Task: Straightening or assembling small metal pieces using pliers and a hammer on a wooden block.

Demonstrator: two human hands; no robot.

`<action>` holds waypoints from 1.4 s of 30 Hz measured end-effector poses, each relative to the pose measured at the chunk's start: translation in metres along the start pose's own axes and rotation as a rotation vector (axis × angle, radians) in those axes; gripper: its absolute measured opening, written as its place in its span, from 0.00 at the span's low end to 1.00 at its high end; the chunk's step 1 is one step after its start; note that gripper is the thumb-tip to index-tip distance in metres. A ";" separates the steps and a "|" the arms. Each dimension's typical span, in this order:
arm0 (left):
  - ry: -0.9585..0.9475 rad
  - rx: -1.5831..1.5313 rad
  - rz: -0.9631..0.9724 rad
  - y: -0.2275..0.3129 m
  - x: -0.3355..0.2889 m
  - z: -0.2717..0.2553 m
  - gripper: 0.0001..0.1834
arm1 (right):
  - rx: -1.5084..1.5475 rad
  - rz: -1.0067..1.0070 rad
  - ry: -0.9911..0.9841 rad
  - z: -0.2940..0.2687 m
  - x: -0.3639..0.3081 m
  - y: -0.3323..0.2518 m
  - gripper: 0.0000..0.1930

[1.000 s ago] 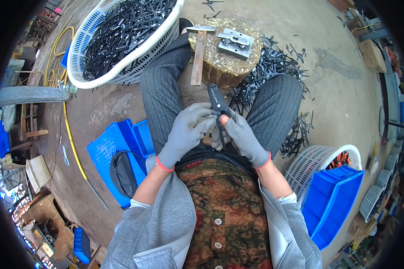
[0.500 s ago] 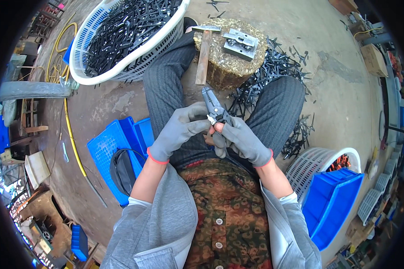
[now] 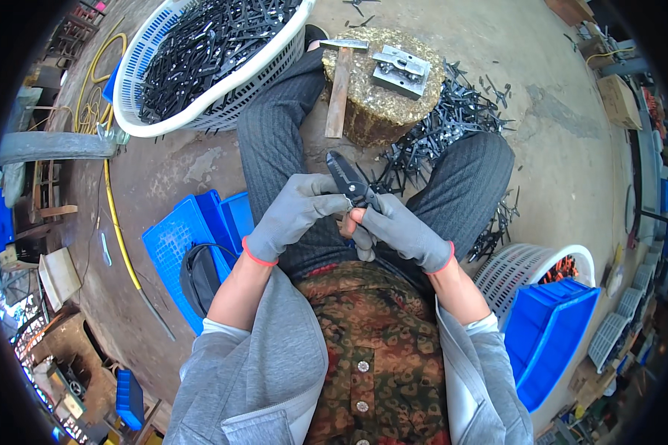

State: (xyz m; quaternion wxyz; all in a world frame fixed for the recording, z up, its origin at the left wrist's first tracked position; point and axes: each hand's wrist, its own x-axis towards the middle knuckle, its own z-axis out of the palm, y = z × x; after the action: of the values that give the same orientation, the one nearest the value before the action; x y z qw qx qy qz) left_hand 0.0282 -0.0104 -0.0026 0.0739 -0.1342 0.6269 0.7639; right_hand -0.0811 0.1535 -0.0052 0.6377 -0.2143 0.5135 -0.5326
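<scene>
- Right hand [image 3: 410, 233]: grey glove with red cuff; fingers wrapped about the handles of a pair of dark pliers [image 3: 346, 178], grip firm as far as I can see. The thumb tip shows bare and lies along the tool.
- Left hand [image 3: 289, 215]: matching glove; fingers bent, tips brought to the pliers just beside the pivot. From where I stand, I cannot tell whether they pinch a small part there.
- Pliers: held above the seated person's lap, between the knees, nose tilted up and toward the person's left.
- Ahead of the knees: a round chopping block [image 3: 378, 122] bearing a metal fixture [image 3: 401, 72] and a hammer [image 3: 339, 93], its wooden handle projecting past the edge.
- Beside the block, on its right: dark metal pieces [image 3: 456, 111] heaped on the floor.
- Ahead, left: white basket [image 3: 152, 130] filled with similar dark pieces.
- Near the right elbow: blue bin [image 3: 549, 330] against a second white basket [image 3: 501, 271].
- Left of the lap: blue crate [image 3: 177, 241], black bag [image 3: 199, 280] upon it.
</scene>
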 end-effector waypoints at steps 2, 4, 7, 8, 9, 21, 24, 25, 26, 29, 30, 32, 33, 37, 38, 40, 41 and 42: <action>0.053 -0.206 -0.059 0.002 0.002 0.007 0.13 | -0.002 0.023 0.020 -0.002 0.001 0.001 0.17; 0.061 -0.192 -0.056 0.000 0.008 0.004 0.14 | 0.057 0.013 0.047 -0.004 0.001 -0.003 0.17; 0.080 -0.133 0.002 -0.011 0.015 0.000 0.16 | 0.168 -0.051 0.059 -0.009 0.004 -0.006 0.17; 0.099 -0.090 0.057 -0.012 0.017 -0.002 0.18 | 0.051 -0.083 0.112 -0.015 0.006 -0.009 0.17; 0.089 -0.089 0.064 -0.011 0.018 -0.002 0.18 | -0.067 -0.117 0.169 -0.026 0.009 -0.012 0.17; 0.218 -0.267 0.007 -0.027 0.018 -0.010 0.25 | -1.084 -0.299 0.876 -0.162 0.056 -0.118 0.19; 0.253 -0.273 0.012 -0.030 0.017 -0.011 0.25 | -1.127 -0.287 0.928 -0.150 0.060 -0.135 0.17; 0.255 -0.287 0.016 -0.029 0.021 -0.010 0.25 | -1.342 -0.275 0.893 -0.169 0.067 -0.114 0.17; 0.240 -0.286 0.018 -0.028 0.026 -0.007 0.25 | -1.557 -0.256 0.848 -0.188 0.074 -0.092 0.16; 0.200 -0.288 0.010 -0.025 0.032 -0.008 0.24 | -1.529 -0.116 0.720 -0.187 0.072 -0.085 0.15; 0.192 -0.275 0.037 -0.021 0.031 -0.008 0.24 | -1.430 -0.095 0.672 -0.183 0.072 -0.094 0.13; 0.182 -0.261 0.064 -0.017 0.029 -0.011 0.24 | -0.608 0.130 0.612 -0.161 0.062 -0.086 0.13; 0.199 -0.254 0.074 -0.015 0.031 -0.011 0.24 | -0.470 0.041 0.522 -0.159 0.052 -0.080 0.12; 0.310 -0.260 0.122 0.002 0.033 -0.012 0.24 | -0.176 -0.016 0.307 -0.111 0.025 -0.072 0.13; 0.310 -0.257 0.117 0.007 0.035 -0.013 0.24 | -0.083 -0.027 0.266 -0.103 0.022 -0.064 0.14; 0.274 -0.194 0.093 0.019 0.043 -0.014 0.23 | -0.115 0.010 0.110 -0.087 0.016 -0.059 0.15; 0.266 -0.196 0.083 0.027 0.048 -0.014 0.23 | -0.090 0.022 0.049 -0.080 0.016 -0.054 0.15; 0.168 -0.054 0.044 0.036 0.053 -0.015 0.21 | -0.208 0.048 -0.083 -0.077 0.017 -0.050 0.16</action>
State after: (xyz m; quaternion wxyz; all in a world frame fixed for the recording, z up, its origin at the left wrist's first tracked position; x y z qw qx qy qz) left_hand -0.0310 -0.0350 0.0131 0.0008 -0.1858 0.6130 0.7679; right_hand -0.1741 0.1427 -0.0004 0.6455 -0.2889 0.5442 -0.4514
